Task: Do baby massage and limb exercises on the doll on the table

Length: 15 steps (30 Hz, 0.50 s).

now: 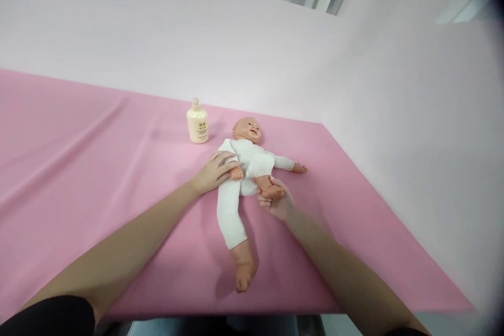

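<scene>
A baby doll point(246, 151) with a white cloth body lies on its back, its bare head toward the far side. My left hand point(214, 172) is laid over the doll's bent arm at its side, fingers wrapped across the forearm; the doll's small hand point(237, 172) sticks out past them. With my right hand point(281, 203) I hold one foot point(271, 189) from below, that leg bent up at the knee toward the belly. The other leg point(229, 212) is stretched toward me, and the doll's other arm point(283, 163) reaches out to the right.
A cream-coloured pump bottle point(197, 123) stands left of the doll's head. Pink covering point(98, 168) with a few creases spreads over the table. White walls point(197, 37) rise behind it and on the right. The table's front edge lies close to me.
</scene>
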Available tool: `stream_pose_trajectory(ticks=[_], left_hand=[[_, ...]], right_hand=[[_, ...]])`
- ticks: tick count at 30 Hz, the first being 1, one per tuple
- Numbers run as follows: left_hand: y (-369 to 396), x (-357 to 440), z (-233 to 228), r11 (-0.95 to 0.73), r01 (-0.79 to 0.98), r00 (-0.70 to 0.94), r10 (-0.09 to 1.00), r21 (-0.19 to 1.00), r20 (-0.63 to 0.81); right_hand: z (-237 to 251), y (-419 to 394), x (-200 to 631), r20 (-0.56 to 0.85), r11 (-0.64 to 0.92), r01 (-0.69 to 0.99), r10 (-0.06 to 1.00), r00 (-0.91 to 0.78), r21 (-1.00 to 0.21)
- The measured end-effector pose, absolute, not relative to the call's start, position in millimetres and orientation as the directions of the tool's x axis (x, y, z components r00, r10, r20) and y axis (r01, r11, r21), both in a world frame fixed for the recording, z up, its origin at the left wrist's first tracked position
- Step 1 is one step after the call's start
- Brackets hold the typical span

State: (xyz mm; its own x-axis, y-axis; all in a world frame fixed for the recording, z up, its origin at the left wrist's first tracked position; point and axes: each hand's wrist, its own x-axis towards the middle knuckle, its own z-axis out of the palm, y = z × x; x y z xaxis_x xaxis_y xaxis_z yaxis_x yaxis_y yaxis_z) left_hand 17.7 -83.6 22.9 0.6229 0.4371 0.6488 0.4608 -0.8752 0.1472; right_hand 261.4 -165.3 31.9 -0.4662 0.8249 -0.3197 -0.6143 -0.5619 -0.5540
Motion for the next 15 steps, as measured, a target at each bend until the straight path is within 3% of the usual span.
stream_pose_trajectory(ticks=[5,9,11,15], left_hand=[[-85,17,22,-0.816,0.488,0.522,0.557,0.31,0.646],[-77,14,18,-0.706,0.406,0.221,0.692,0.581,0.687],[-68,10,14,-0.635,0.309,0.023,0.749,0.708,0.662],[-47,-4,6,-0.499,0.04,-0.237,0.837,0.866,0.493]], right_hand=[[32,-167,267,-0.269,-0.558,-0.558,0.813,-0.516,-0.614],[31,-175,275,-0.195,-0.554,-0.432,0.747,-0.636,-0.712],[32,-181,277,-0.164,-0.557,-0.306,0.64,-0.751,-0.772],[34,-189,277,-0.195,-0.593,0.0,0.265,-0.944,-0.806]])
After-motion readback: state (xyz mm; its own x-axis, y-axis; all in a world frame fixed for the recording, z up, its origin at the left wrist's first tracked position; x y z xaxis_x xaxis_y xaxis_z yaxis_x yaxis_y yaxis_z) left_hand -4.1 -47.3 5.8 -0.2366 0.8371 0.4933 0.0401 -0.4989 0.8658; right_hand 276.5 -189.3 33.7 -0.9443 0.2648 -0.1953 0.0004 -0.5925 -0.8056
